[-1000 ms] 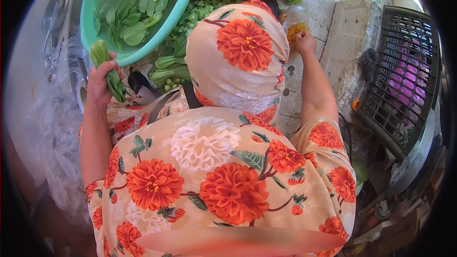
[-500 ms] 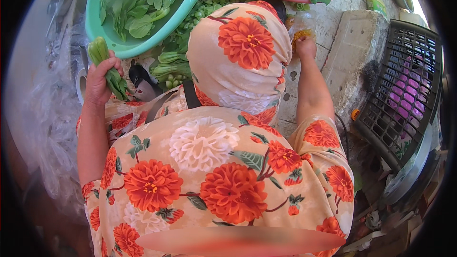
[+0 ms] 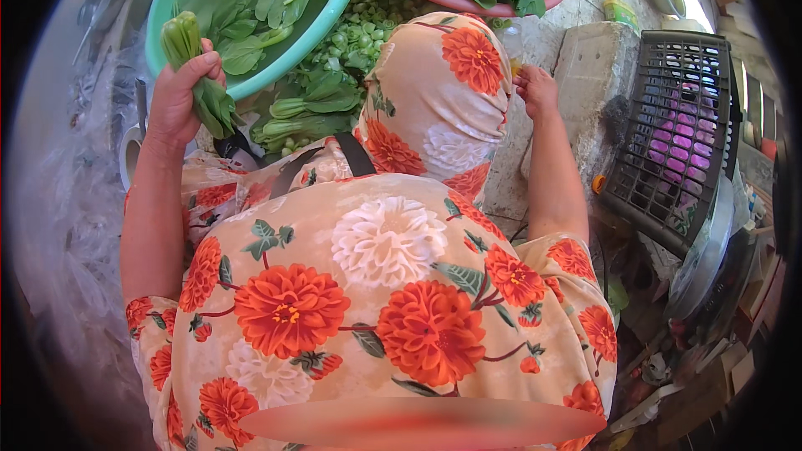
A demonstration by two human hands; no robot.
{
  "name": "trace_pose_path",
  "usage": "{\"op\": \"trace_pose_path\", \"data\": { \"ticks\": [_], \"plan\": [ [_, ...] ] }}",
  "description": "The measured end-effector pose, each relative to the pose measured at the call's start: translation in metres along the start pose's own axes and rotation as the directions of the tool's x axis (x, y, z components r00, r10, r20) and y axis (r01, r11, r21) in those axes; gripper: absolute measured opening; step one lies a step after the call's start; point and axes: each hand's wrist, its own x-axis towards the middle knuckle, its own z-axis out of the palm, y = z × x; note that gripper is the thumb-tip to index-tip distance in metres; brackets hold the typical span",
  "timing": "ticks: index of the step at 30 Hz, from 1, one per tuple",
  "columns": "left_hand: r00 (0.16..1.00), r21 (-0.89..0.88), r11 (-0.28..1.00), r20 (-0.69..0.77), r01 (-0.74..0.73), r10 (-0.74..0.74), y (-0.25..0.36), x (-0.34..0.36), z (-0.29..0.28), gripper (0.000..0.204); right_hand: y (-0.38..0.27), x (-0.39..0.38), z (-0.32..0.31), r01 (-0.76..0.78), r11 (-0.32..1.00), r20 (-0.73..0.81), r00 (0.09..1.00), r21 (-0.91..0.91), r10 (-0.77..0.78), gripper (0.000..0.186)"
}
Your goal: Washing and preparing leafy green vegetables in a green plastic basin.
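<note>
My left hand [image 3: 185, 93] is closed round a bunch of leafy greens [image 3: 182, 40], pale stalks up and dark leaves hanging below the fist. It is beside the rim of a green basin [image 3: 288, 57], in which loose greens [image 3: 244, 54] lie. Past my right knee, my right hand [image 3: 536, 90] has its fingers drawn together at a small yellow thing [image 3: 515, 66], too small to name. A clear plastic bag [image 3: 511, 38] shows just beyond, partly hidden by the knee. Tied-looking bunches of greens [image 3: 313, 107] lie on the floor between basin and knee.
A pink basin [image 3: 468, 2] heaped with greens stands at the far side. To the right are a concrete block [image 3: 591, 63] and a black plastic crate [image 3: 668, 138] with something purple inside. Crumpled clear plastic sheeting [image 3: 71, 200] covers the left. Cut stalk ends [image 3: 355, 40] litter the floor.
My right hand has drawn back slightly from the bag with yellow contents, its fingers now at a small yellow thing. My left hand has risen a little with the greens.
</note>
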Motion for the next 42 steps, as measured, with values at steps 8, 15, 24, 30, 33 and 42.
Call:
{"op": "trace_pose_path", "data": {
  "ticks": [8,15,24,30,33,42],
  "plan": [
    [0.967,0.100,0.969,0.144,-0.227,0.211,0.075,-0.019,0.010,0.021,-0.189,-0.139,0.149,0.338,0.940,0.469,0.823,0.048,-0.320,0.012],
    [0.877,0.389,0.794,0.092,-0.467,0.471,0.114,-0.052,0.039,0.015,-0.252,-0.297,0.276,0.668,0.739,0.837,0.454,-0.091,-0.307,0.014],
    [0.759,-0.291,0.956,0.630,0.033,0.166,0.139,-0.073,0.013,0.024,-0.236,-0.309,0.309,0.701,0.713,0.881,0.345,-0.012,-0.324,0.015],
    [0.943,-0.121,0.981,0.279,-0.153,0.181,0.145,-0.080,-0.008,0.023,-0.229,-0.320,0.310,0.384,0.904,0.848,0.403,0.185,-0.345,0.012],
    [0.961,-0.043,0.976,0.166,-0.215,0.220,0.147,-0.084,0.001,0.024,-0.232,-0.330,0.309,0.378,0.899,0.844,0.388,0.222,-0.371,0.012],
    [0.894,0.024,0.894,0.029,-0.447,0.446,0.135,-0.078,0.002,0.023,-0.215,-0.328,0.311,0.707,0.703,0.812,0.362,0.081,-0.458,0.016]
  ]
}}
